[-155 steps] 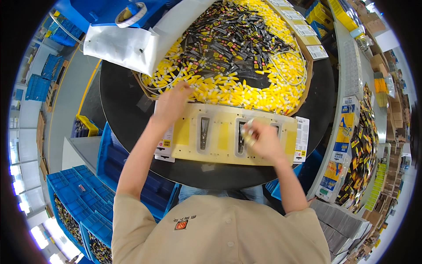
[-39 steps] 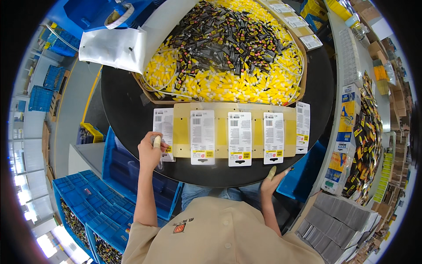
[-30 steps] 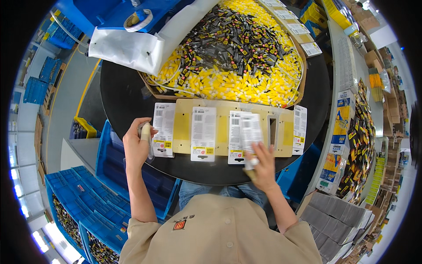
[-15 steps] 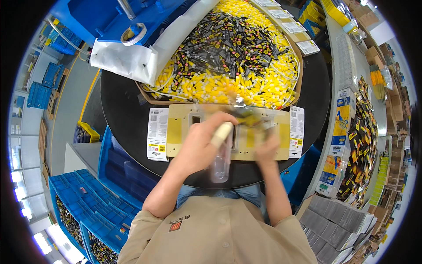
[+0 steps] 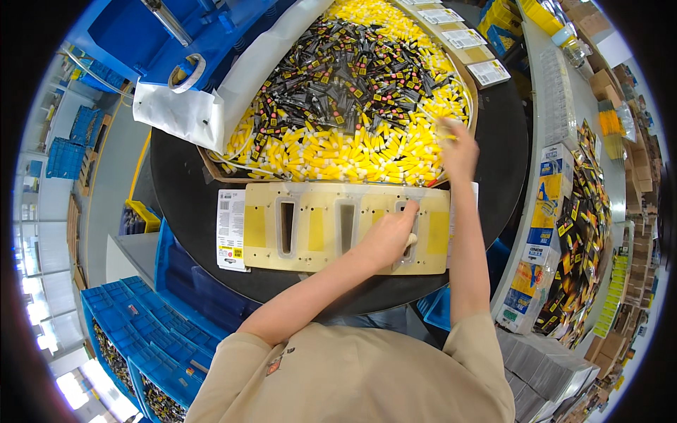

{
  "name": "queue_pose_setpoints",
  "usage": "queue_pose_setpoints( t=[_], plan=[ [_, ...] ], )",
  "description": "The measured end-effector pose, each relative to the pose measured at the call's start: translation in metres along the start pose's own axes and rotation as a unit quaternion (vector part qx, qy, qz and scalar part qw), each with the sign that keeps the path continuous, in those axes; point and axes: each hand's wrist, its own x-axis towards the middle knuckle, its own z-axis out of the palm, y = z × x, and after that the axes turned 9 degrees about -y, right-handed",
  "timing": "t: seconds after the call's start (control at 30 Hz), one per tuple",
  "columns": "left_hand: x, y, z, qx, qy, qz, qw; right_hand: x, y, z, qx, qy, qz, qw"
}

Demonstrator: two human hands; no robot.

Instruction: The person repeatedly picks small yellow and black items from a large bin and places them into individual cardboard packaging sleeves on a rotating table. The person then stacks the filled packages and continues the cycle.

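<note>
A pale yellow board (image 5: 317,262) with several slots lies across the black round table (image 5: 190,204). Clear plastic liners (image 5: 345,229) sit in its slots. My left hand (image 5: 388,240) rests over the rightmost slot, fingers curled, with a cream-coloured piece by the thumb; what it grips is hidden. My right hand (image 5: 460,154) is at the right edge of a heap of small yellow tubes (image 5: 331,156) with white ends. Its fingertips are smeared by motion, so any object in them cannot be made out. Black packaged pieces (image 5: 338,84) lie farther back in the heap.
White printed cards (image 5: 231,229) lie at the board's left end; others (image 5: 488,72) line the heap's right side. A blue machine (image 5: 127,42) with a tape roll (image 5: 188,73) stands back left. Blue crates (image 5: 141,317) are lower left, stacked grey sheets (image 5: 543,363) lower right.
My left hand has moved right and down onto the board's right slot. The clear plastic piece no longer hangs below it. My right hand has moved from the board up to the yellow tubes.
</note>
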Motion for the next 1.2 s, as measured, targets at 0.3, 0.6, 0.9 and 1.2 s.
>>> queue_pose_setpoints(
  t=[0.3,0.6,0.9,1.2],
  plan=[
    [-0.007,0.013,-0.015,0.051,0.018,-0.119,0.991,0.036,-0.043,0.048,-0.102,-0.161,-0.016,0.982],
    [-0.053,-0.025,-0.053,-0.117,0.043,-0.054,0.991,-0.101,-0.101,-0.023,0.058,-0.245,0.046,0.967],
    [-0.067,-0.038,-0.075,0.092,0.076,-0.129,0.984,-0.104,-0.098,-0.011,-0.063,-0.177,0.007,0.982],
    [-0.105,-0.044,-0.095,-0.08,0.143,-0.081,0.983,-0.117,-0.108,0.007,-0.226,-0.109,-0.031,0.967]
  ],
)
